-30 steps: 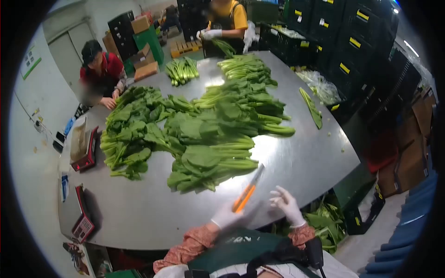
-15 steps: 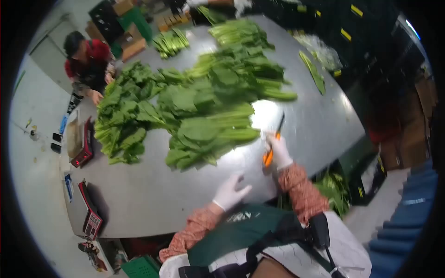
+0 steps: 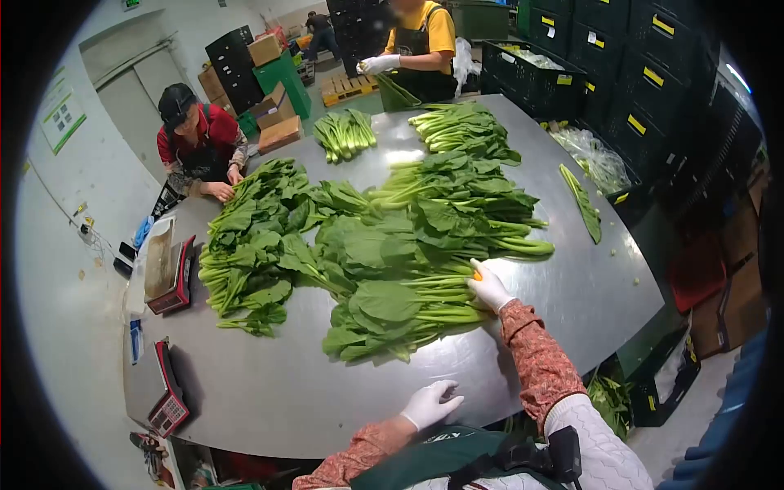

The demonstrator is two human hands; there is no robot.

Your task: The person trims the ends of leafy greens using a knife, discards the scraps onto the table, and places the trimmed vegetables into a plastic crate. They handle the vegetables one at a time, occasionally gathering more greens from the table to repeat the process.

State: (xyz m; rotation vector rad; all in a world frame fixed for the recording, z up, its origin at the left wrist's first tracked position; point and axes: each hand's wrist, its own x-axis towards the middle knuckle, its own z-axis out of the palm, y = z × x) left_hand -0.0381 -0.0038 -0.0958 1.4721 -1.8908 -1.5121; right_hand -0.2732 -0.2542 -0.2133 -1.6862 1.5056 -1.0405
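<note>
Leafy greens with pale green stems [image 3: 400,314] lie in a bunch on the steel table [image 3: 269,392], stem ends toward the right. At those stem ends my gloved right hand [image 3: 490,287] is closed around an orange-handled tool [image 3: 477,276]; its blade cannot be seen among the stems. My gloved left hand [image 3: 433,405] hovers over the table's near edge, fingers apart and holding nothing. More greens [image 3: 465,216] lie just beyond the bunch, and a further heap [image 3: 253,237] spreads on the left.
Two scales [image 3: 167,392] stand at the table's left edge. A person in red [image 3: 204,143] touches the left heap; another in yellow [image 3: 420,49] stands at the far side. A single leaf [image 3: 581,204] lies at right. Dark crates [image 3: 645,73] are stacked behind.
The view has tilted up, bringing the person in yellow into sight. My right hand has moved with the orange-handled tool from beside the bunch onto its stem ends. My left hand remains near the table edge.
</note>
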